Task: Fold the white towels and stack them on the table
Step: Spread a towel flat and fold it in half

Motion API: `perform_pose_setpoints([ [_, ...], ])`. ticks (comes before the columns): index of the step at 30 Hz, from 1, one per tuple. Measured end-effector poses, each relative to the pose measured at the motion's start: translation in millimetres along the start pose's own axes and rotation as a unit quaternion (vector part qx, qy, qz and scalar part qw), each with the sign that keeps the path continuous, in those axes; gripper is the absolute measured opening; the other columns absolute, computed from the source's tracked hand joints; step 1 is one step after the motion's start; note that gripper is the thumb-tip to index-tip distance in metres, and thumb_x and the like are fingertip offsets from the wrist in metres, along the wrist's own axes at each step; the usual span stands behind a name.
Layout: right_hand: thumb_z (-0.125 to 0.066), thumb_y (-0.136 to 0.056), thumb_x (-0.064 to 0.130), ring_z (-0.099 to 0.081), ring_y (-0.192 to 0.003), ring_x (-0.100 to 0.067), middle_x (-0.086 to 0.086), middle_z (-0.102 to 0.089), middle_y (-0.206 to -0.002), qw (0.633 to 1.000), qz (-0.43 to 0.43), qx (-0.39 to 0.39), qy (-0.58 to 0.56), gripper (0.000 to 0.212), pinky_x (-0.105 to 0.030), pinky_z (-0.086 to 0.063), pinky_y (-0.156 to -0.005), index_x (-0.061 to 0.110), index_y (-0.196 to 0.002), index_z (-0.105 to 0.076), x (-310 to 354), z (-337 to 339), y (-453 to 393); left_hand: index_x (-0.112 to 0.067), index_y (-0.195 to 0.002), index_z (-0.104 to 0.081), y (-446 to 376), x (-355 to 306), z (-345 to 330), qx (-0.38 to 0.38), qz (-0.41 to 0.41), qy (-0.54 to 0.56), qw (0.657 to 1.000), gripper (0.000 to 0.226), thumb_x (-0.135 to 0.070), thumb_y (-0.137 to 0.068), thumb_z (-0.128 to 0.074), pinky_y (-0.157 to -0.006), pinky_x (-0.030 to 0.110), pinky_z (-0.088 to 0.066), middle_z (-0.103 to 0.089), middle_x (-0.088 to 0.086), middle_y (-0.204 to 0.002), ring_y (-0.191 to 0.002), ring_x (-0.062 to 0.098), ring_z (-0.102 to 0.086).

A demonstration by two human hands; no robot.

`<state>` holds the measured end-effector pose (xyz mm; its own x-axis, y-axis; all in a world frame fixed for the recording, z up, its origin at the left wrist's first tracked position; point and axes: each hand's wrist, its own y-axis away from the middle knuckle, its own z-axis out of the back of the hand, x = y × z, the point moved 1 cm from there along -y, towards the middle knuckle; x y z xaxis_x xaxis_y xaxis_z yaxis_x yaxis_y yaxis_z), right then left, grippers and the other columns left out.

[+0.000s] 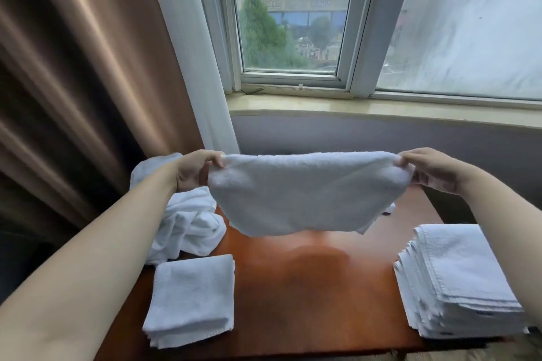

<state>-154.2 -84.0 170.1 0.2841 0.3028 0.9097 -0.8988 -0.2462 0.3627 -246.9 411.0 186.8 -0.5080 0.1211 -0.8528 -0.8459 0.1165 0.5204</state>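
Head view. Left hand (192, 168) and right hand (431, 168) each pinch top corner of white towel (302, 193), fingers (215, 160) curled on cloth; towel hangs doubled above wooden bench (316, 287), clear of surface. Crumpled towel heap (187, 223) at left rear, partly hidden by left forearm. Folded towel (193, 299) near left. Tall folded stack (460, 287) at right. Brown curtain (73, 67), window (293, 14) behind.

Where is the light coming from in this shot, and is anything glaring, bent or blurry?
Head view: daylight enters through the window behind the table, backlighting the held towel; a soft sheen lies on the wood just below it. The wide-angle lens bows the window sill and stretches both forearms. The brown curtain looks smeared, and the right pane is hazy.
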Motion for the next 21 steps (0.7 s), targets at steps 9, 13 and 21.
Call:
perform_pose_setpoints([
  [9,-0.059,-0.092,0.004,-0.062,-0.071,-0.021,-0.012,-0.066,-0.082,0.982,-0.104,0.060,0.144,0.011,-0.027,-0.054,-0.059,0.000,-0.091,-0.069,-46.4,-0.5,-9.6,-0.013,-0.070,-0.070,-27.2,47.8,8.3,0.066,0.108,-0.052,0.991,0.018,-0.021,-0.054,-0.073,-0.060,0.027,-0.054,-0.059,0.004,-0.067,-0.058,0.015,-0.056],
  [13,-0.064,-0.089,0.003,-0.057,-0.058,-0.027,-0.014,-0.059,-0.067,0.933,-0.124,0.035,0.335,0.016,-0.029,-0.051,-0.055,0.001,-0.074,-0.067,-98.9,-26.5,-40.4,-0.011,-0.067,-0.056,-62.2,111.3,-17.2,-0.046,0.117,-0.144,0.981,0.014,-0.016,-0.057,-0.066,-0.060,0.035,-0.055,-0.049,0.008,-0.070,-0.057,0.020,-0.052],
  [21,-0.049,-0.094,0.011,-0.060,-0.065,-0.030,-0.020,-0.069,-0.087,0.873,-0.136,-0.002,0.468,0.017,-0.030,-0.047,-0.054,0.005,-0.085,-0.062,-161.7,-61.4,-88.1,-0.014,-0.074,-0.050,-107.7,183.9,-38.4,-0.197,0.087,-0.277,0.937,0.017,-0.013,-0.085,-0.063,-0.039,0.024,-0.042,-0.064,0.011,-0.064,-0.043,0.021,-0.060],
])
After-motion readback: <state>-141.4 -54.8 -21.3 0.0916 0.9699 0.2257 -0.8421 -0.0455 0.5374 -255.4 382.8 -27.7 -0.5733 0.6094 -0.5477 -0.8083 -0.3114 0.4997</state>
